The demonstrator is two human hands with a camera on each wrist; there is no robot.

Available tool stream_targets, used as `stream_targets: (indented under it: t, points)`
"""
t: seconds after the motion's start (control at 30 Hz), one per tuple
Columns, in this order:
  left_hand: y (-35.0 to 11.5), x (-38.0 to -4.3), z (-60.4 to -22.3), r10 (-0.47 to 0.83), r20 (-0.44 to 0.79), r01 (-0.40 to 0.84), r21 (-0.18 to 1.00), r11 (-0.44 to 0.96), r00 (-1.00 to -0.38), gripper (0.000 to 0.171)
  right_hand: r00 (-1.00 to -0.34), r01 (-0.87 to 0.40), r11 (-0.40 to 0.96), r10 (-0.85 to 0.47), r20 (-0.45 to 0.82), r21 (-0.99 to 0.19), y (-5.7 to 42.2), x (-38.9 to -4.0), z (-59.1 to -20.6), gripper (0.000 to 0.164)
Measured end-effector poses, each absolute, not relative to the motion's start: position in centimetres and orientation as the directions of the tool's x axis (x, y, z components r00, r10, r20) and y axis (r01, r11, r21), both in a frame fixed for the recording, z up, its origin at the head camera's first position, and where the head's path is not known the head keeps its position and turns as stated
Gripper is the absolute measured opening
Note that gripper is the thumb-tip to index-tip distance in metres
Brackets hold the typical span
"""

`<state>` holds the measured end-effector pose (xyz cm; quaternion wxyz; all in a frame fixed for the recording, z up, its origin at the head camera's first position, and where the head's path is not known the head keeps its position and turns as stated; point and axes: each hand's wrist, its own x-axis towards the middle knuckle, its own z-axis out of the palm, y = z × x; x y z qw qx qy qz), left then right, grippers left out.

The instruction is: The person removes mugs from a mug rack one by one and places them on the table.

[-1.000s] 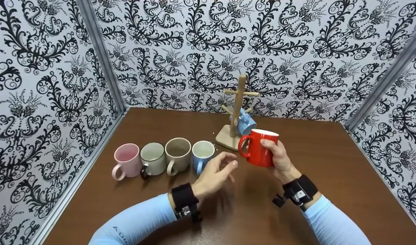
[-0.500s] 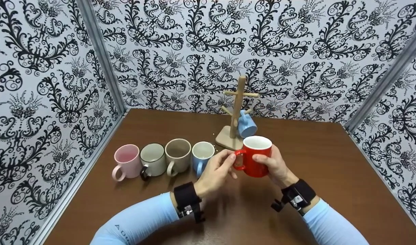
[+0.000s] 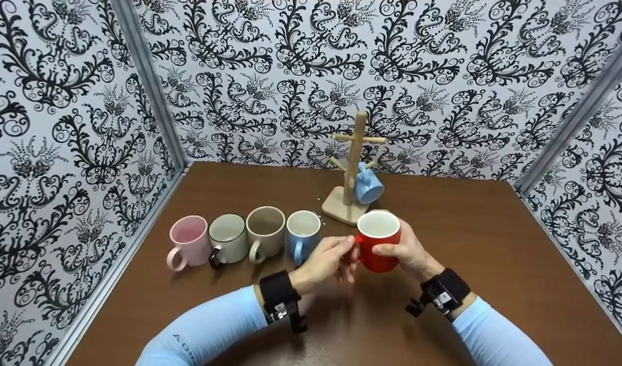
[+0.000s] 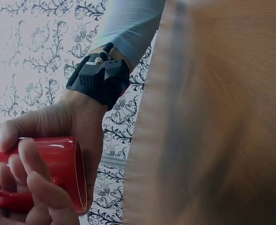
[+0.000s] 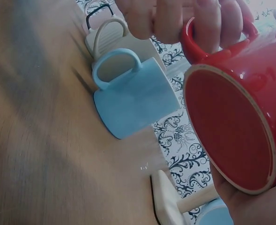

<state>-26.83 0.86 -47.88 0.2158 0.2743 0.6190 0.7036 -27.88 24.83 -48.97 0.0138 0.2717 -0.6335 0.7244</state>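
Note:
A red mug with a white inside is held up over the table between both hands. My right hand grips its body from the right, thumb across the front. My left hand holds the handle, thumb on top; in the right wrist view its fingers pass through the loop. That view also shows the red mug's base turned toward the camera. Behind it stands a wooden mug tree, a light blue mug hanging from a lower peg.
Left of the hands, a row of upright mugs stands on the brown table: pink, pale grey with a dark rim, beige and light blue. Small white specks lie near the tree's base. Patterned walls enclose the table.
The right hand has brought the red mug left and nearer, lowering it. The left hand, earlier apart from the mug, has taken hold of its handle.

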Motion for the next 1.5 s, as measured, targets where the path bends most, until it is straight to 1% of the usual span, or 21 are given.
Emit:
stream_targets:
  t: [0.23,0.33,0.4,0.5,0.57,0.63,0.7,0.77,0.87,1.03,1.2,1.37,1.5]
  points:
    - [0.7,-26.9,-47.8,0.743,0.011,-0.146,0.979,-0.146,-0.669,0.048,-0.801,-0.372,-0.225,-0.413,0.434,-0.901,24.7,-28.0,-49.1,0.074]
    - [0.8,-26.9,-47.9,0.795,-0.020,-0.242,0.957,-0.160,-0.606,0.047,-0.778,-0.377,-0.233,-0.445,0.443,-0.896,24.4,-28.1,-49.2,0.077]
    - [0.9,-26.9,-48.0,0.832,-0.036,-0.290,0.945,-0.152,-0.553,0.047,-0.756,-0.379,-0.252,-0.470,0.455,-0.891,24.3,-28.1,-49.2,0.079]
    - [0.9,-26.8,-48.1,0.872,-0.032,-0.308,0.941,-0.138,-0.488,0.048,-0.719,-0.367,-0.288,-0.516,0.466,-0.885,24.2,-28.1,-49.4,0.079]
    - [1.0,-26.7,-48.1,0.881,-0.022,-0.301,0.944,-0.138,-0.473,0.050,-0.690,-0.363,-0.310,-0.544,0.477,-0.879,24.2,-28.2,-49.4,0.079]
    - [1.0,-26.5,-48.2,0.873,-0.014,-0.277,0.951,-0.139,-0.488,0.051,-0.664,-0.370,-0.314,-0.568,0.486,-0.874,24.3,-28.3,-49.5,0.079]
    - [1.0,-26.2,-48.2,0.851,-0.003,-0.242,0.959,-0.146,-0.525,0.051,-0.651,-0.384,-0.303,-0.582,0.488,-0.872,24.4,-28.5,-49.4,0.079]
    - [1.1,-26.0,-48.4,0.824,0.011,-0.205,0.967,-0.153,-0.567,0.051,-0.652,-0.401,-0.269,-0.588,0.479,-0.876,24.5,-28.6,-49.3,0.079]
    - [1.2,-25.8,-48.7,0.784,0.034,-0.161,0.972,-0.169,-0.620,0.050,-0.687,-0.417,-0.175,-0.581,0.436,-0.892,24.9,-28.6,-49.0,0.079]
    - [1.5,-25.6,-49.2,0.724,0.049,-0.133,0.972,-0.192,-0.688,0.050,-0.739,-0.445,0.008,-0.568,0.363,-0.895,25.4,-28.7,-48.1,0.076]
    - [2.0,-25.5,-49.5,0.654,0.054,-0.115,0.970,-0.213,-0.755,0.050,-0.764,-0.453,0.115,-0.561,0.319,-0.884,26.0,-28.8,-47.4,0.073]
    - [2.4,-25.4,-49.6,0.563,0.060,-0.078,0.973,-0.218,-0.824,0.052,-0.804,-0.421,0.218,-0.538,0.252,-0.880,26.8,-28.7,-47.0,0.072]
    - [2.4,-25.5,-49.6,0.491,0.054,-0.056,0.977,-0.207,-0.870,0.051,-0.818,-0.427,0.289,-0.527,0.230,-0.857,27.6,-28.6,-46.8,0.065]
